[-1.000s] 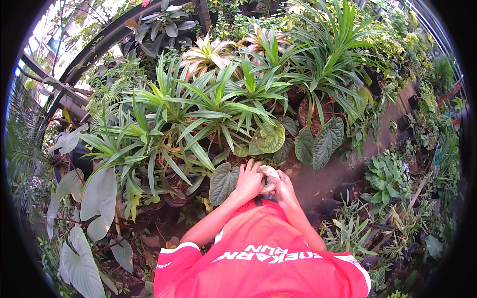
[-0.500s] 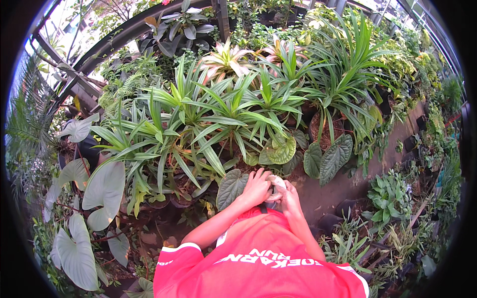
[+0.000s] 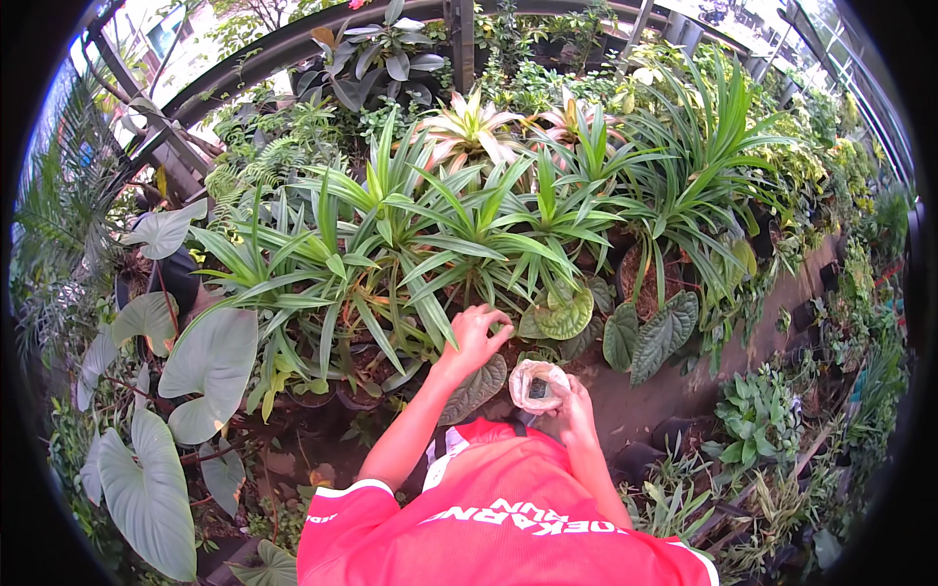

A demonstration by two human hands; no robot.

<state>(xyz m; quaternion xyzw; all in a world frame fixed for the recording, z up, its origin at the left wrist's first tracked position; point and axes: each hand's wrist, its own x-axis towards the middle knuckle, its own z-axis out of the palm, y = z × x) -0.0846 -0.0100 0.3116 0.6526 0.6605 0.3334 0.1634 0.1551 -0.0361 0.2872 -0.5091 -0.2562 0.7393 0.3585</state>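
Observation:
My right hand [image 3: 578, 411] grips a small whitish bag [image 3: 521, 379] by its right side, in front of my red shirt. The bag's mouth is spread wide and its rim is folded back; dark greyish contents show inside, too small to make out. Up and to the left of the bag is my left hand [image 3: 477, 336], with fingers curled and the thumb drawn in toward them. Whatever it pinches, if anything, is hidden. Below that hand hangs a dark, textured leaf [image 3: 476, 392], and a rounder light green leaf [image 3: 565, 314] lies to its right.
Strap-leaved green plants [image 3: 469, 230] fill the area beyond my hands, with pinkish bromeliads [image 3: 473, 129] behind them. Large heart-shaped leaves [image 3: 147, 488] crowd the left. A brown path [image 3: 728, 366] runs on the right, beside a low leafy plant [image 3: 754, 415].
My left hand has left the bag and moved up and to the left, toward the plants. The bag, now spread wide, stays in my right hand, slightly lower. The view has shifted a little.

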